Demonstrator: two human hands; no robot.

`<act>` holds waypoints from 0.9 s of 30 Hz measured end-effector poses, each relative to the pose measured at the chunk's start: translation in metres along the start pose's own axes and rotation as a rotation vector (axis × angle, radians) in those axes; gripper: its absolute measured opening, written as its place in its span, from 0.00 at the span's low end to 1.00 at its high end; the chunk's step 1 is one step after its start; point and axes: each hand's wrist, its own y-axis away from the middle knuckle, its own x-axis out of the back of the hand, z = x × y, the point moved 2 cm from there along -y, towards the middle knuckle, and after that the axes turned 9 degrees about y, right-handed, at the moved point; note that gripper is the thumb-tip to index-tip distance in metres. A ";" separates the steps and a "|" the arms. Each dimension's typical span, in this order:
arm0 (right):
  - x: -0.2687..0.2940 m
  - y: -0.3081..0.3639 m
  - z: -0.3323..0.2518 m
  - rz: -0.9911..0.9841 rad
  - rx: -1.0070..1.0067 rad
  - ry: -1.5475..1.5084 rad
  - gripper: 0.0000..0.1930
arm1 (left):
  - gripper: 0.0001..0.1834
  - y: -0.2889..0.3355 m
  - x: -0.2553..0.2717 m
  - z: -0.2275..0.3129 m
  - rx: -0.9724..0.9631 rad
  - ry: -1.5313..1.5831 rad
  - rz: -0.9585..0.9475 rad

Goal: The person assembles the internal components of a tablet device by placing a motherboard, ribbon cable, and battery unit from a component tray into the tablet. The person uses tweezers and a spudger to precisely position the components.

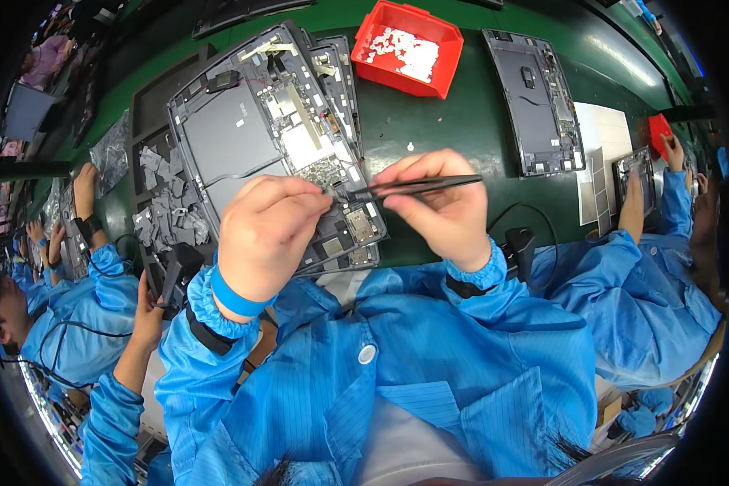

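Observation:
An opened tablet-like device (pixel 233 134), with a large grey panel and an exposed circuit board (pixel 320 172), lies tilted on top of similar units. My right hand (pixel 441 212) grips black tweezers (pixel 441 184), held nearly level with their tips pointing left over the board's lower part. Over the board's near edge, my left hand (pixel 263 231) is closed in a pinch, its fingertips close to the tweezer tips. Whatever sits between those fingertips is too small to make out. A blue band (pixel 239 300) circles my left wrist.
A red bin (pixel 449 69) of small white pieces stands at the back. Another opened device (pixel 535 105) lies to the right. Left of the stack, a dark tray (pixel 142 121) holds grey scraps. Co-workers in blue sit on both sides; a co-worker's hand (pixel 147 312) reaches in at left.

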 end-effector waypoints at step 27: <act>-0.002 0.010 0.021 0.124 0.197 0.281 0.09 | 0.13 0.010 -0.021 -0.003 -0.170 -0.027 -0.073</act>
